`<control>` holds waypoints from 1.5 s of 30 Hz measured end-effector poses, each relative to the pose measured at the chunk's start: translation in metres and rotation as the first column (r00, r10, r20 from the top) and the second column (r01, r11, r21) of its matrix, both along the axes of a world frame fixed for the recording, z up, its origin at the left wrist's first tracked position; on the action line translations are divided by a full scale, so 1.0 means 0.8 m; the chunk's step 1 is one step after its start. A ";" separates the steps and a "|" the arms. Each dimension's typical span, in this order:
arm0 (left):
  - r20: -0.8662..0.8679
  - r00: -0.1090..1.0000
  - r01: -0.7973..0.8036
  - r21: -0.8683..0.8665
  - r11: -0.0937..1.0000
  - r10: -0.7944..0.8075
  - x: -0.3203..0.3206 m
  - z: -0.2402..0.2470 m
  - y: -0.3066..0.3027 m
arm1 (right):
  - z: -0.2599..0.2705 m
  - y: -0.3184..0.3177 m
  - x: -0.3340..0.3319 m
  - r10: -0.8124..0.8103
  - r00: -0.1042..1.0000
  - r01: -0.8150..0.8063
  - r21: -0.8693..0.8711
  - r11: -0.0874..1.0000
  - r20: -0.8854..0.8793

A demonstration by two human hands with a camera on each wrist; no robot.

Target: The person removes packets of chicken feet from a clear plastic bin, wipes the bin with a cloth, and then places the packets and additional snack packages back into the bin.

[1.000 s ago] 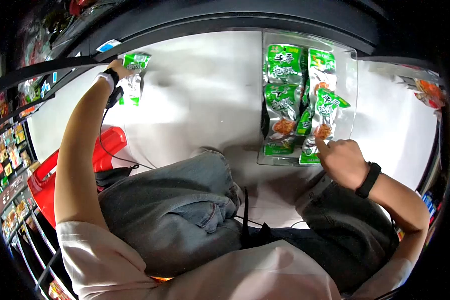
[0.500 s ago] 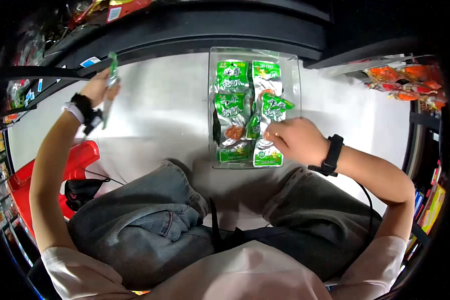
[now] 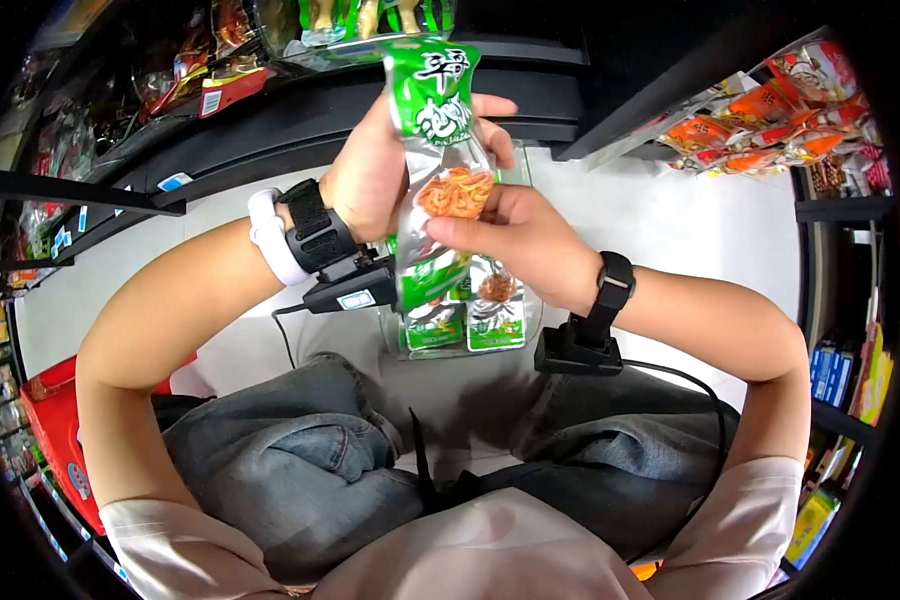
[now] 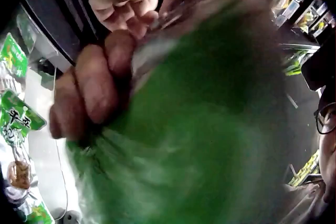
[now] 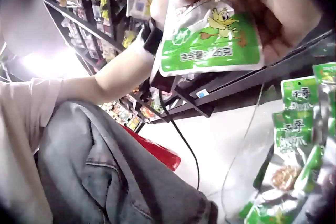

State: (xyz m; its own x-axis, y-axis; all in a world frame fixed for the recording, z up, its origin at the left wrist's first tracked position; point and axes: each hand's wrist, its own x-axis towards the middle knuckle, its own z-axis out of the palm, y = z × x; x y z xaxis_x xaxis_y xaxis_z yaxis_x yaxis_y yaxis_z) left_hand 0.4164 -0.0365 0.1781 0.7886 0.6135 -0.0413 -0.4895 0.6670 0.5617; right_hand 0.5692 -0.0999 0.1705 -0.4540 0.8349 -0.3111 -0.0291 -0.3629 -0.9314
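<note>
A green and silver snack packet [image 3: 440,150] is held up in front of the body. My left hand [image 3: 370,170] grips its upper part, with fingertips showing past its right edge. My right hand [image 3: 535,240] pinches its lower right side, thumb across the front. In the left wrist view the green packet [image 4: 178,129] fills the middle, blurred. The right wrist view shows the lower end of the packet [image 5: 210,45], printed with a yellow duck. Below the hands, similar packets [image 3: 497,325] lie in a clear tray [image 3: 460,354], partly hidden.
Dark shelf edges [image 3: 500,75] run along the far side, with more packets above them. Orange snack bags [image 3: 760,115] fill a shelf at the right. A red object [image 3: 55,430] stands at the left. Cables hang from both wrists.
My left hand has brought its packet from the far left to the middle and raised it. My right hand has left the packets in the tray and taken hold of this one.
</note>
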 end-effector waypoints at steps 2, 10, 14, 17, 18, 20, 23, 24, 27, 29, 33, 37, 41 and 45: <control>-0.185 0.973 -0.116 0.130 0.985 0.139 -0.004 -0.008 0.002 | -0.006 -0.001 0.011 -0.104 0.994 0.104 -0.007 0.995 0.029; -0.549 0.771 -0.123 0.369 0.921 0.322 -0.028 -0.015 -0.006 | -0.027 -0.004 0.022 -0.004 0.982 0.011 -0.037 0.999 0.187; -0.605 0.723 -0.070 0.416 0.906 0.334 -0.027 -0.029 -0.003 | -0.022 -0.003 0.019 -0.077 0.983 0.097 -0.123 0.988 0.164; -0.638 0.677 -0.014 0.488 0.872 0.368 -0.019 -0.041 -0.012 | -0.029 -0.005 0.020 -0.043 0.987 0.054 -0.060 0.997 0.158; -0.706 0.608 0.073 0.504 0.861 0.362 -0.019 -0.050 -0.011 | -0.035 -0.007 0.019 -0.007 0.983 0.016 -0.048 0.999 0.181; -0.771 0.536 0.165 0.496 0.852 0.345 -0.016 -0.067 -0.014 | -0.048 -0.015 0.017 0.012 0.971 0.015 -0.114 0.993 0.237; -0.828 0.452 0.245 0.473 0.846 0.332 -0.021 -0.103 -0.017 | -0.090 -0.020 0.020 0.032 0.953 0.033 -0.206 0.978 0.303; -0.812 0.349 0.303 0.571 0.763 0.469 -0.026 -0.108 -0.018 | -0.095 -0.018 0.018 0.001 0.949 0.059 -0.182 0.982 0.316; -0.716 0.205 0.283 0.696 0.660 0.668 -0.047 -0.130 -0.016 | -0.107 0.004 0.030 0.065 0.921 0.020 -0.214 0.977 0.384; -0.741 0.140 0.315 0.662 0.680 0.657 -0.061 -0.125 -0.014 | -0.135 0.018 0.036 0.001 0.878 0.067 -0.125 0.990 0.479; -0.748 -0.005 0.397 0.608 0.688 0.664 -0.079 -0.117 -0.026 | -0.119 0.038 0.036 0.008 0.698 -0.023 0.010 1.000 0.716; -0.809 -0.100 0.533 0.448 0.718 0.580 -0.092 -0.130 -0.039 | -0.075 0.040 0.058 0.005 0.633 -0.135 0.104 0.985 0.774; -0.942 -0.149 0.714 0.108 0.692 0.300 -0.097 -0.138 -0.059 | -0.054 0.022 0.103 -0.022 0.289 -0.479 0.165 0.862 0.957; -0.971 -0.166 0.729 -0.002 0.684 0.174 -0.088 -0.156 -0.078 | -0.067 -0.011 0.097 0.526 0.241 -0.398 -0.411 0.820 0.816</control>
State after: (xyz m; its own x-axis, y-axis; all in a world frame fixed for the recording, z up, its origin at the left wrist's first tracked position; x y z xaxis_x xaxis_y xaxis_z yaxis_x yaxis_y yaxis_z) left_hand 0.3462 -0.0992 0.0536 0.2894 0.5861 -0.7568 0.9404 -0.0266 0.3390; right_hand 0.6465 -0.1088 0.1173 -0.1662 0.5164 -0.8401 0.9618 -0.1029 -0.2536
